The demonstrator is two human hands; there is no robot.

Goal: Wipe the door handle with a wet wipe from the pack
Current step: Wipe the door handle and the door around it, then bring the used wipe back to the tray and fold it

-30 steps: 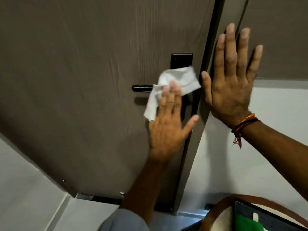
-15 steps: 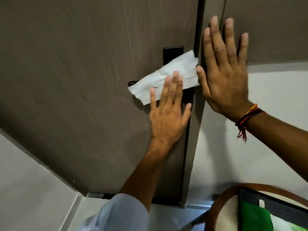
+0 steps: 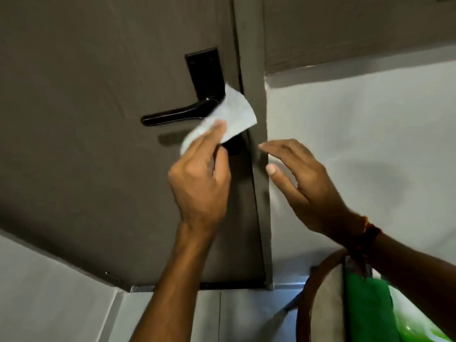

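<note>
A black lever door handle (image 3: 177, 115) on a black backplate (image 3: 206, 70) is fixed to the grey-brown door (image 3: 86, 119). My left hand (image 3: 199, 181) pinches a white wet wipe (image 3: 229, 117) between thumb and fingers, just below and right of the lever's base; the wipe covers the lower part of the plate. My right hand (image 3: 303, 186) hovers beside the door frame (image 3: 256, 119), fingers apart and holding nothing. A green wipe pack (image 3: 365, 309) shows at the bottom right.
A round wooden-rimmed stool or table (image 3: 302, 302) carries the green pack at lower right. A white wall (image 3: 357, 144) is right of the frame. Pale floor tiles (image 3: 61, 304) lie below the door.
My left hand went from pressing the wipe flat over the handle to pinching it below the lever, which is now uncovered. My right hand came off the wall and dropped lower.
</note>
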